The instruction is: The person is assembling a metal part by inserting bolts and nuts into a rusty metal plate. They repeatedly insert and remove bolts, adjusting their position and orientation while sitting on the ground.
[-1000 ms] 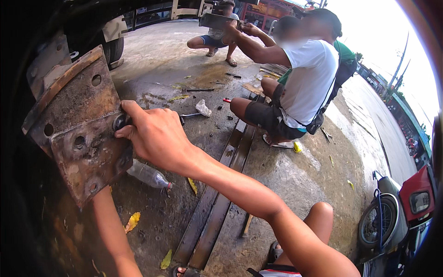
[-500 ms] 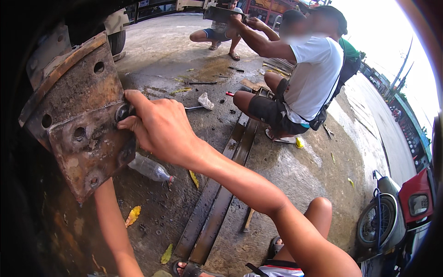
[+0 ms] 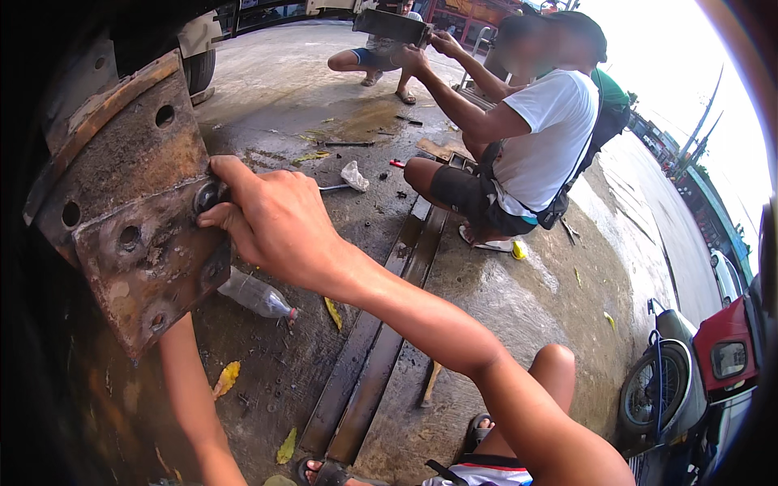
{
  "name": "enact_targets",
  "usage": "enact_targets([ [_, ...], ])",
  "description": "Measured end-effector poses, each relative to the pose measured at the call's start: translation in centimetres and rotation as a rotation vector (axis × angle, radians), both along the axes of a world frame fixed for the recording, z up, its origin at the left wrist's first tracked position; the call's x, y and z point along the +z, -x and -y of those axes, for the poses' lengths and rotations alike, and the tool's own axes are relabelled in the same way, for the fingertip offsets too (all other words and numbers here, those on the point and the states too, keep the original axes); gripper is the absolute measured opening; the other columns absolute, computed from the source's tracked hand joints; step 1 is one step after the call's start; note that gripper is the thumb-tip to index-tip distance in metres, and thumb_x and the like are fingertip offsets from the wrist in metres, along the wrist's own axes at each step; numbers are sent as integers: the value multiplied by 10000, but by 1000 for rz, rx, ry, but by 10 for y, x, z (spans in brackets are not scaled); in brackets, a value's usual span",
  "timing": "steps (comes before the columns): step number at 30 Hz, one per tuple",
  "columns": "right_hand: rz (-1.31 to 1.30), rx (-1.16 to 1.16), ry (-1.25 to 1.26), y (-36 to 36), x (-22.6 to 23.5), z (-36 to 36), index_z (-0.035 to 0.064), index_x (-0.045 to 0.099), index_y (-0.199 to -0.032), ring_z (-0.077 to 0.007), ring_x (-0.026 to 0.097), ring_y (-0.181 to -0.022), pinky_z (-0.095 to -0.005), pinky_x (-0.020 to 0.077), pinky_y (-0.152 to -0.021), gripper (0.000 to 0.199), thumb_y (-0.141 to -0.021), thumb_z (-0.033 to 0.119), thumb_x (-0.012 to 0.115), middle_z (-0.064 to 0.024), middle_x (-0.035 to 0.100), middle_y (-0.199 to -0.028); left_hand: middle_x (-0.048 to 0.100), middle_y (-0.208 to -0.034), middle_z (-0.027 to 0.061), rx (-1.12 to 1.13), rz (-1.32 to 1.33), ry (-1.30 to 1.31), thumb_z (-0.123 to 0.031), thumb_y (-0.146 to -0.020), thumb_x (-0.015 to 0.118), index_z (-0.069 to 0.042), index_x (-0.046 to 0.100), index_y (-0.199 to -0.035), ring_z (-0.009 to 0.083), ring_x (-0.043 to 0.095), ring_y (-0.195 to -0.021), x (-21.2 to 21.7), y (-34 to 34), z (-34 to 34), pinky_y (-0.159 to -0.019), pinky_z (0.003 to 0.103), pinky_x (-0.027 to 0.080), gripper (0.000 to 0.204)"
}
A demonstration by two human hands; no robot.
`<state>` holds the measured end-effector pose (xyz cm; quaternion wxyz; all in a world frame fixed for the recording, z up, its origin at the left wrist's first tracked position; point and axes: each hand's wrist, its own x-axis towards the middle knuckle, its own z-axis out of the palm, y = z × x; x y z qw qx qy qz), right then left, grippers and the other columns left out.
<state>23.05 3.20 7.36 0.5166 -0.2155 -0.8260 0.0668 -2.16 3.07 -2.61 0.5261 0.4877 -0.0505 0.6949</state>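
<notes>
A rusty steel bracket with several drilled holes fills the left side, its flat plate overlapping a larger plate behind it. At the upper right hole of the front plate, my right hand pinches a dark round nut or bolt head between thumb and forefinger. It sits against the metal; which of the two it is, I cannot tell. My left forearm rises from the lower edge and passes behind the bracket, which hides my left hand and whatever it touches.
Two long steel channels lie on the wet concrete, with a clear plastic bottle and a wooden handle nearby. A squatting person in a white shirt holds up a dark plate; another person squats beyond. A motorcycle stands at right.
The view has shifted slightly. My right hand keeps its pinch at the same hole. The person in the white shirt has shifted the raised dark plate and grips its end differently.
</notes>
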Motion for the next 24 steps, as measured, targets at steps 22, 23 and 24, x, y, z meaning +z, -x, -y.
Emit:
enact_targets([
  [22,-28,13,30,3,-3,-1,-40,546,-1114,-404,710,-783,-493,545,-657,350,-801,38,683,-113,767,-804,388,-1588,158,34,-48,15,-339,-1096,422,-17,323,-1568,276,363,-1460,-21,40,-14,-1246,412,254,579],
  [23,-28,5,30,4,-4,-1,-39,546,-1114,-404,710,-782,-492,545,-657,350,-803,40,684,-113,765,-800,387,-1588,158,34,-43,10,-340,-1096,422,-17,322,-1568,276,362,-1461,-22,42,-13,-1247,412,253,580],
  [24,-29,-4,29,4,-4,-1,-39,545,-1115,-405,709,-781,-492,545,-657,350,-805,42,685,-113,764,-795,386,-1589,158,35,-45,9,-340,-1096,422,-17,322,-1568,276,361,-1461,-24,43,-12,-1247,412,252,581],
])
